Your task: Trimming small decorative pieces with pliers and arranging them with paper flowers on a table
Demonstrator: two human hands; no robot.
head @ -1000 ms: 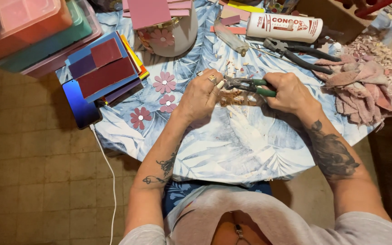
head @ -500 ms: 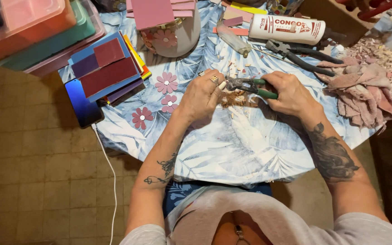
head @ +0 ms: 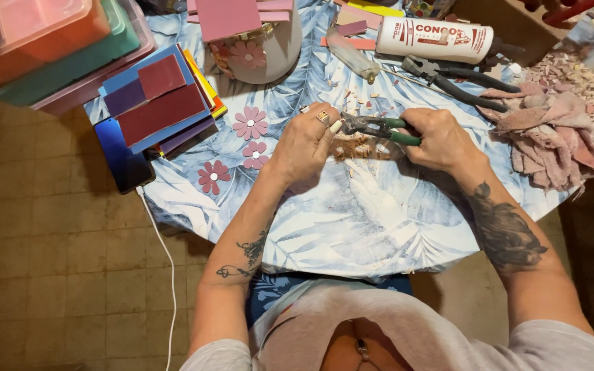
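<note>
Right hand [head: 441, 141] is closed around the green-sleeved handles of a pair of nippers [head: 377, 127], whose metal head points toward the left hand [head: 307, 143]. Left hand, ringed on one finger, pinches a small pale piece [head: 336, 126] at the nipper head; whether the blades touch it cannot be made out. Both hands work above a scatter of brownish and white chips [head: 362, 148] lying on the round table [head: 352, 220], which is covered with a blue-and-white leaf-print cloth. Just beyond the hands, a second pair of dark pliers [head: 458, 79] lies flat beside a white glue bottle [head: 434, 40] resting on its side. To the right sits a heap of pinkish broken tile fragments [head: 551, 130], rough-edged and irregular. Three flower-shaped mosaic pieces [head: 250, 124] in pink and red lie left of the left hand, near a white round pot [head: 280, 48] bearing a similar flower. Further left, a stack of flat square sheets [head: 156, 99] in maroon, blue and yellow overlaps a dark phone [head: 124, 161], from which a white cable [head: 163, 261] hangs to the tiled floor [head: 49, 261]. Coloured plastic boxes [head: 42, 41] are cut off at the upper left corner. The pot's top is hidden beneath a pink sheet [head: 228, 17].
</note>
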